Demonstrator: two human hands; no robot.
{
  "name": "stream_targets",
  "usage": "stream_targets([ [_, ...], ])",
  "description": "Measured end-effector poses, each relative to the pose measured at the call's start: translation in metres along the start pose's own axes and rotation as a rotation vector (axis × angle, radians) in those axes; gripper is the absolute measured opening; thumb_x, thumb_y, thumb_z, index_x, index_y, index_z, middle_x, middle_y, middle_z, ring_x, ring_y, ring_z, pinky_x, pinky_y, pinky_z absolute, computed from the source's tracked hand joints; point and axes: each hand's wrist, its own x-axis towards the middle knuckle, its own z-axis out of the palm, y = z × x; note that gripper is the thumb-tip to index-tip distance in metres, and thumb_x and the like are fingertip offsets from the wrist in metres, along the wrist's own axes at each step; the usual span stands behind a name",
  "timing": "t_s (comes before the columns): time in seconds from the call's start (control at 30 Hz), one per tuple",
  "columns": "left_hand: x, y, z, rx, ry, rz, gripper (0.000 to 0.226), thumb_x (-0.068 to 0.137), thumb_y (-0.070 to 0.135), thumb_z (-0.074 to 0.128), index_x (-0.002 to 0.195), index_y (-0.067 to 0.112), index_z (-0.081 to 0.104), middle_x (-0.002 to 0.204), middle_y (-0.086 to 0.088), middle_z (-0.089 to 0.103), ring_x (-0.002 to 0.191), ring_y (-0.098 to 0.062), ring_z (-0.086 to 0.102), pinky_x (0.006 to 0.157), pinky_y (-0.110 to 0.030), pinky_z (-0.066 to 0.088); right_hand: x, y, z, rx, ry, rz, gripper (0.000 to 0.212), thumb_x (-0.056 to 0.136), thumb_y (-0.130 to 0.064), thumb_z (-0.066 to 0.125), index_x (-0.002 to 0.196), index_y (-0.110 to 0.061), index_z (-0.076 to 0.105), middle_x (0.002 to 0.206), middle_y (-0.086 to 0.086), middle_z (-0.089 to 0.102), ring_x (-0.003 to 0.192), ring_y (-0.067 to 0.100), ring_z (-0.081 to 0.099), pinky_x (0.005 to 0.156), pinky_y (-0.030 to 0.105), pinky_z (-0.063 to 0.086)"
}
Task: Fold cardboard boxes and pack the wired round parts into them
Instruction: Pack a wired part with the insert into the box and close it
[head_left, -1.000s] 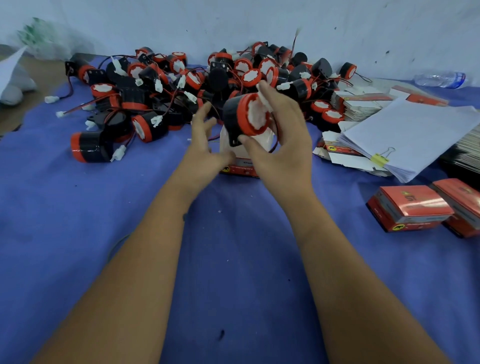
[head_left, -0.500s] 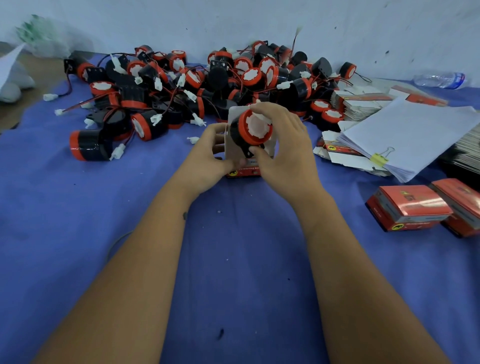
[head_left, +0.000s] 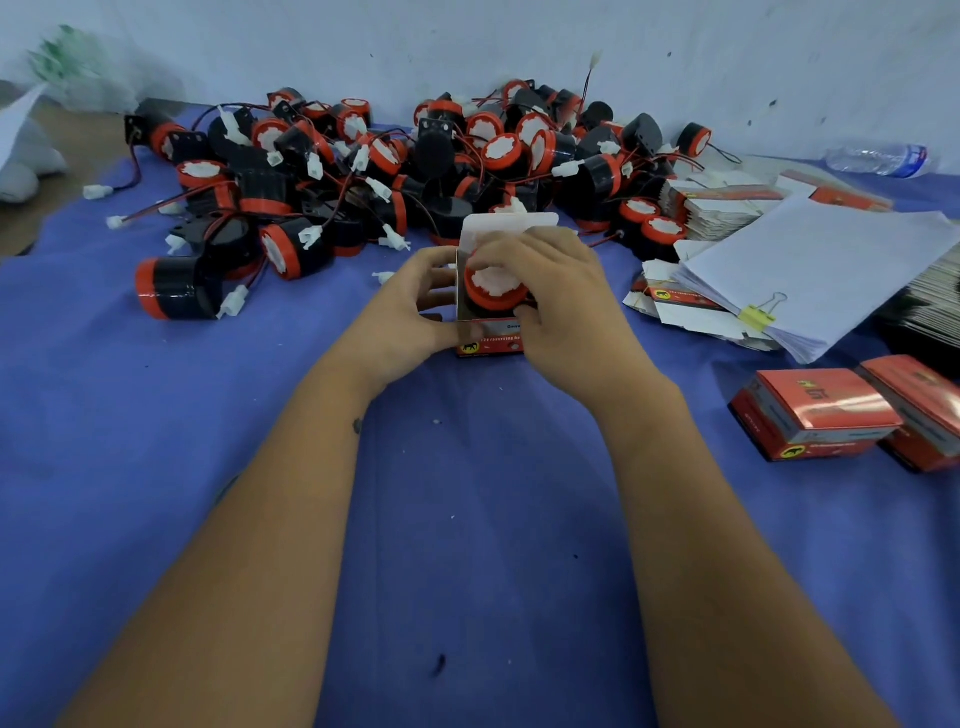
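Since the earlier frames the round black part with the orange rim and white face (head_left: 493, 286) has come down from the air into the open red and white cardboard box (head_left: 488, 340), which stands on the blue cloth-covered table (head_left: 467, 519), near the big pile of the same wired parts (head_left: 415, 171) at the far side. The right hand (head_left: 561, 306) grips the part and presses it in; the left hand (head_left: 410, 312) holds the box's left wall. I judge the insertion almost done, the white flap being upright. The part's wire is hidden, and the box bottom too.
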Motion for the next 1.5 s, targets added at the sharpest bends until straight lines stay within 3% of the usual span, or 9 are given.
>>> stream_targets([
  [0.13, 0.001, -0.001, 0.000, 0.019, -0.009, 0.006, 0.068, 0.082, 0.006, 0.078, 0.134, 0.032, 0.045, 0.133, 0.005, 0.057, 0.124, -0.007, 0.054, 0.102, -0.033, 0.050, -0.001, 0.000, 0.005, 0.120, -0.027, 0.017, 0.054, 0.068, 0.014, 0.042, 0.111, -0.007, 0.069, 0.117, 0.003, 0.067, 0.116, 0.025, 0.054, 0.105, 0.025, 0.033],
  [0.37, 0.001, 0.005, 0.017, -0.089, 0.085, -0.028, 0.026, 0.098, 0.035, 0.059, 0.121, 0.041, 0.049, 0.121, 0.010, 0.064, 0.106, 0.000, 0.064, 0.094, -0.024, 0.052, 0.001, -0.003, 0.005, 0.245, 0.232, 0.175, 0.046, 0.077, 0.016, 0.049, 0.115, -0.005, 0.066, 0.119, 0.005, 0.063, 0.111, 0.003, 0.051, 0.094, 0.004, 0.036],
  [0.5, 0.006, 0.004, 0.019, -0.066, 0.130, -0.081, 0.031, 0.097, 0.032, 0.061, 0.125, 0.036, 0.050, 0.122, 0.012, 0.062, 0.107, 0.001, 0.061, 0.090, -0.021, 0.048, -0.002, 0.003, -0.001, 0.174, 0.379, 0.351, 0.032, 0.082, 0.003, 0.057, 0.109, -0.010, 0.067, 0.108, 0.001, 0.057, 0.096, 0.009, 0.054, 0.081, 0.009, 0.039],
  [0.67, 0.006, 0.005, 0.021, -0.076, 0.154, -0.114, 0.036, 0.096, 0.031, 0.061, 0.131, 0.029, 0.052, 0.122, 0.012, 0.063, 0.107, 0.000, 0.060, 0.084, -0.018, 0.047, -0.003, 0.017, -0.006, 0.253, 0.239, 0.635, 0.019, 0.090, -0.019, 0.060, 0.105, -0.018, 0.070, 0.089, -0.012, 0.065, 0.082, 0.003, 0.060, 0.075, 0.021, 0.051],
  [0.83, 0.005, 0.007, 0.022, -0.080, 0.170, -0.140, 0.027, 0.096, 0.033, 0.059, 0.123, 0.033, 0.055, 0.114, 0.016, 0.065, 0.098, 0.005, 0.062, 0.075, -0.012, 0.045, -0.003, 0.007, -0.006, 0.122, 0.319, 0.411, 0.012, 0.088, -0.013, 0.062, 0.092, -0.015, 0.073, 0.087, -0.006, 0.060, 0.075, 0.006, 0.050, 0.066, 0.024, 0.044],
  [0.97, 0.005, 0.008, 0.022, -0.093, 0.166, -0.146, 0.035, 0.095, 0.034, 0.061, 0.129, 0.026, 0.057, 0.120, 0.007, 0.067, 0.108, -0.008, 0.064, 0.092, -0.026, 0.051, -0.001, 0.000, -0.002, -0.043, 0.311, 0.247, 0.014, 0.088, -0.020, 0.067, 0.097, -0.015, 0.076, 0.089, -0.001, 0.062, 0.088, 0.017, 0.052, 0.068, 0.028, 0.042],
  [1.2, 0.003, 0.006, 0.023, -0.103, 0.203, -0.138, 0.020, 0.092, 0.023, 0.063, 0.107, 0.036, 0.061, 0.102, 0.014, 0.071, 0.096, -0.005, 0.068, 0.078, -0.021, 0.053, -0.003, 0.000, 0.008, -0.191, 0.213, 0.310, 0.014, 0.092, -0.016, 0.059, 0.097, -0.013, 0.071, 0.092, -0.001, 0.070, 0.090, 0.022, 0.052, 0.082, 0.029, 0.040],
  [1.3, 0.003, 0.008, 0.024, -0.068, 0.177, -0.107, 0.027, 0.091, 0.014, 0.061, 0.112, 0.031, 0.061, 0.110, 0.007, 0.071, 0.102, -0.011, 0.067, 0.086, -0.027, 0.054, -0.003, 0.003, 0.010, -0.316, 0.121, 0.305, 0.020, 0.092, -0.018, 0.052, 0.095, -0.015, 0.072, 0.089, -0.002, 0.069, 0.089, 0.021, 0.047, 0.077, 0.029, 0.034],
  [1.5, 0.000, 0.011, 0.025, -0.009, 0.159, -0.072, 0.033, 0.091, 0.011, 0.060, 0.123, 0.020, 0.059, 0.112, 0.004, 0.070, 0.098, -0.006, 0.066, 0.073, -0.015, 0.050, -0.001, 0.005, 0.012, -0.462, -0.091, 0.245, 0.034, 0.093, -0.017, 0.043, 0.109, -0.025, 0.072, 0.100, -0.005, 0.066, 0.100, 0.022, 0.042, 0.082, 0.031, 0.026],
])
